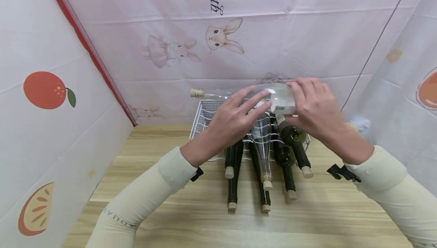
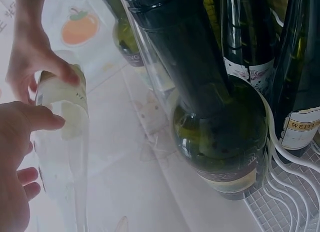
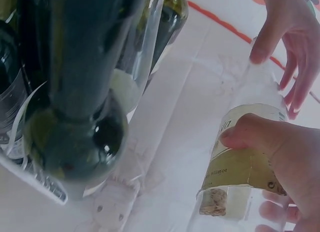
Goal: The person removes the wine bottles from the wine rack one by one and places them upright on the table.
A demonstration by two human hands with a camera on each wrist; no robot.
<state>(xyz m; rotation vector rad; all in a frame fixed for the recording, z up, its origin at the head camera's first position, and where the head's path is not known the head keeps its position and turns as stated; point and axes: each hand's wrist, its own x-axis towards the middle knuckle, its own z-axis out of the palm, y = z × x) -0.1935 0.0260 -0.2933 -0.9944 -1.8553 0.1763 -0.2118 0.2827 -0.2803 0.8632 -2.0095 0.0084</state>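
A clear glass bottle [image 1: 281, 92] with a cork [image 1: 197, 93] in its neck lies sideways in the air above the back of a white wire rack [image 1: 196, 121]. My left hand [image 1: 235, 115] holds its middle, the thumb on one side and fingers on the other, as the left wrist view shows. Around the base end, my right hand [image 1: 315, 105] grips it; in the right wrist view its thumb presses the pale label [image 3: 235, 164]. Below both hands, another clear bottle [image 1: 262, 138] rests in the rack among dark bottles.
Several corked dark green bottles [image 1: 288, 174] lie in the rack, necks toward me over the wooden table [image 1: 164, 210]. A printed cloth wall [image 1: 273, 43] stands close behind the rack. Beside my right forearm sits a pale bluish thing [image 1: 361, 123], partly hidden.
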